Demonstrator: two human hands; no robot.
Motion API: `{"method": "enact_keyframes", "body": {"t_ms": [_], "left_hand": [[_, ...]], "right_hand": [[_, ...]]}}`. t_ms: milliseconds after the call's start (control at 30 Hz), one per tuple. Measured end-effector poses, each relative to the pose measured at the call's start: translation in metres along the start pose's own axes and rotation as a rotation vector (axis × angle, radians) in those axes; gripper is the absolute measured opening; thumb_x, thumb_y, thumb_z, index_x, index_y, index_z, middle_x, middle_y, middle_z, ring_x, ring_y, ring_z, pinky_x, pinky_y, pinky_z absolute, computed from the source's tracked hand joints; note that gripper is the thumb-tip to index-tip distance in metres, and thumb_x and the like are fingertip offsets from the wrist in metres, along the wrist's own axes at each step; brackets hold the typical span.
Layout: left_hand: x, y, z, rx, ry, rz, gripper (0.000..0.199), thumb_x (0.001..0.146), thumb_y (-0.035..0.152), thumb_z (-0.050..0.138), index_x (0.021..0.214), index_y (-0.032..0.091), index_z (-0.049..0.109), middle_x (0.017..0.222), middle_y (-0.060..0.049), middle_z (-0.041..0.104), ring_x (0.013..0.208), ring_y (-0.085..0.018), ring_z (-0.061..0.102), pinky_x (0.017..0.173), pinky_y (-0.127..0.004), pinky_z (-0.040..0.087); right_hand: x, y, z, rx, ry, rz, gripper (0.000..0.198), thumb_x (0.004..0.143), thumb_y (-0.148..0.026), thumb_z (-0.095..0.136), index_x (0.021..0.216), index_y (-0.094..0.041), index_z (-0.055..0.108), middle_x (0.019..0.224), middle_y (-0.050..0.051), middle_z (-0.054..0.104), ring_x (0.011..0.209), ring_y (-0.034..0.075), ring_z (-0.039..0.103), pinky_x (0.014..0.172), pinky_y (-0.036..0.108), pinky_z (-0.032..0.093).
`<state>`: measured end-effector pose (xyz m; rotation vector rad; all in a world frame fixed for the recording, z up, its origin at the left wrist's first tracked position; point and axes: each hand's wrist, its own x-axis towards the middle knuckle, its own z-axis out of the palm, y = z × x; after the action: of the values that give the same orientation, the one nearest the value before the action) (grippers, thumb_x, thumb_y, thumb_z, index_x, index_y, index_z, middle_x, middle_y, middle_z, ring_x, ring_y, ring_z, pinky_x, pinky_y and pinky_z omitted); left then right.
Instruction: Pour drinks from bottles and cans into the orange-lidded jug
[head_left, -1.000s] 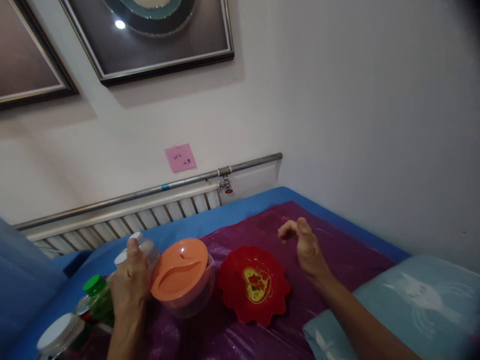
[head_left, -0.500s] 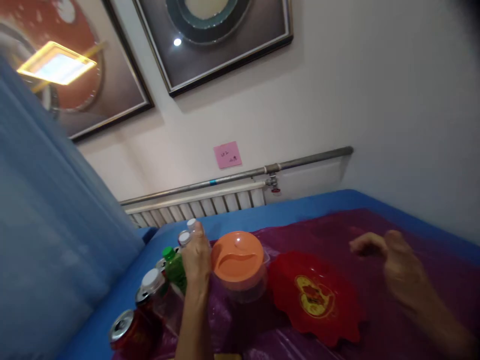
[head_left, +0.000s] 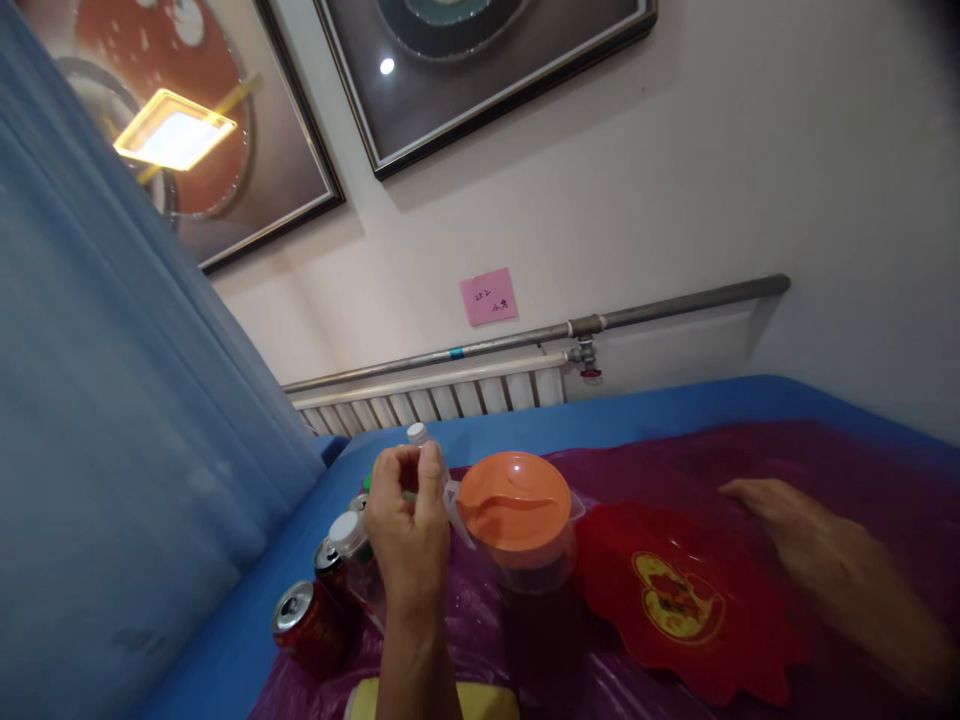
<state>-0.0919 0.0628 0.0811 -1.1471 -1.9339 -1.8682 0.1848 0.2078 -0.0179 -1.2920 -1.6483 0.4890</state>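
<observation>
My left hand (head_left: 409,510) is raised among the bottles, its fingers loosely curled, with a gap at the thumb and nothing visible in it. Just behind it stands a clear bottle with a white cap (head_left: 418,434). To its right is a clear pitcher with an orange lid (head_left: 514,500), its handle close to my fingers. My right hand (head_left: 814,535), slightly blurred, hovers with fingers stretched out beside a red scalloped plate (head_left: 690,595) with a yellow print. My left hand mostly hides a green-capped bottle (head_left: 367,481).
Left of my forearm stand a white-lidded clear jar (head_left: 347,530) and a red drink can (head_left: 304,620), with more cans behind. A yellow item (head_left: 484,702) lies under my forearm. Purple plastic sheeting covers the blue surface (head_left: 675,410). A blue curtain (head_left: 135,400) hangs at left; a radiator (head_left: 465,398) lines the wall.
The view has swung, so the scene sits farther right. My left hand has shifted left relative to the pitcher, over the green bottle. My right hand's fingers have straightened from a curl.
</observation>
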Motion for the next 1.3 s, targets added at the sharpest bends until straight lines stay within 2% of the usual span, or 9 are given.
{"method": "enact_keyframes", "body": {"t_ms": [267,400,533,633,700,900,1033,1200,1300], "left_hand": [[-0.021,0.050,0.002,-0.490,-0.221,-0.011,0.020,0.086,0.039,0.062,0.095,0.023,0.066,0.084,-0.001,0.064,0.078,-0.014,0.060,0.074,-0.025,0.049],[-0.012,0.056,-0.007,-0.500,-0.242,-0.037,0.020,0.084,0.040,0.063,0.094,0.023,0.066,0.082,0.000,0.065,0.073,-0.012,0.060,0.071,-0.024,0.050],[-0.003,0.028,-0.045,-0.150,-0.121,-0.046,0.031,0.081,0.047,0.063,0.101,0.023,0.064,0.095,-0.003,0.067,0.088,-0.019,0.063,0.079,-0.032,0.051],[0.008,-0.014,-0.075,0.364,0.000,0.049,0.044,0.078,0.051,0.059,0.108,0.019,0.063,0.115,-0.011,0.062,0.110,-0.030,0.057,0.094,-0.045,0.045],[0.015,-0.043,-0.086,0.636,-0.111,0.037,0.051,0.079,0.047,0.053,0.116,0.013,0.060,0.125,-0.019,0.058,0.124,-0.035,0.047,0.106,-0.052,0.034],[0.018,-0.082,-0.090,0.641,-0.261,-0.091,0.051,0.078,0.046,0.051,0.118,0.015,0.058,0.113,-0.015,0.067,0.107,-0.031,0.062,0.094,-0.044,0.046],[0.014,-0.067,-0.096,0.620,-0.245,-0.143,0.050,0.074,0.049,0.055,0.111,0.016,0.060,0.102,-0.013,0.070,0.096,-0.031,0.065,0.084,-0.041,0.050],[-0.013,-0.019,-0.126,0.521,-0.139,-0.276,0.061,0.064,0.065,0.066,0.109,0.024,0.062,0.096,-0.006,0.072,0.089,-0.030,0.068,0.079,-0.042,0.053],[-0.044,0.008,-0.133,0.254,-0.198,-0.289,0.068,0.049,0.065,0.078,0.103,0.026,0.066,0.102,-0.005,0.073,0.092,-0.031,0.068,0.080,-0.041,0.056]], "right_hand": [[0.003,0.007,0.008,0.002,-0.076,-0.051,0.032,0.072,-0.051,0.036,0.073,-0.030,0.061,0.087,0.013,0.074,0.089,0.032,0.070,0.085,0.047,0.052],[0.004,0.007,0.004,-0.035,-0.079,-0.072,0.030,0.076,-0.046,0.035,0.074,-0.029,0.059,0.089,0.013,0.073,0.091,0.031,0.069,0.083,0.046,0.052],[0.001,0.003,0.003,-0.046,-0.067,-0.117,0.030,0.079,-0.046,0.035,0.074,-0.027,0.058,0.085,0.013,0.071,0.084,0.030,0.069,0.078,0.045,0.052],[-0.001,0.002,0.004,-0.019,-0.051,-0.129,0.030,0.080,-0.045,0.035,0.075,-0.026,0.058,0.085,0.014,0.071,0.084,0.030,0.068,0.079,0.045,0.050],[-0.001,0.004,0.006,-0.002,-0.068,-0.125,0.030,0.080,-0.045,0.036,0.076,-0.025,0.059,0.087,0.014,0.072,0.085,0.030,0.068,0.080,0.045,0.049],[0.000,0.016,0.015,0.071,-0.045,-0.097,0.027,0.081,-0.044,0.041,0.076,-0.026,0.061,0.090,0.011,0.073,0.090,0.029,0.067,0.082,0.042,0.046],[-0.001,0.015,0.013,0.082,-0.028,-0.065,0.026,0.079,-0.044,0.044,0.073,-0.026,0.061,0.084,0.010,0.073,0.084,0.029,0.066,0.077,0.041,0.044],[-0.011,-0.011,0.002,0.236,0.031,-0.116,0.029,0.077,-0.051,0.052,0.077,-0.023,0.063,0.081,0.008,0.070,0.079,0.025,0.064,0.071,0.036,0.047],[-0.024,-0.034,-0.006,0.429,-0.130,-0.124,0.028,0.076,-0.049,0.059,0.082,-0.022,0.065,0.084,0.005,0.070,0.081,0.023,0.064,0.072,0.033,0.049]]}}
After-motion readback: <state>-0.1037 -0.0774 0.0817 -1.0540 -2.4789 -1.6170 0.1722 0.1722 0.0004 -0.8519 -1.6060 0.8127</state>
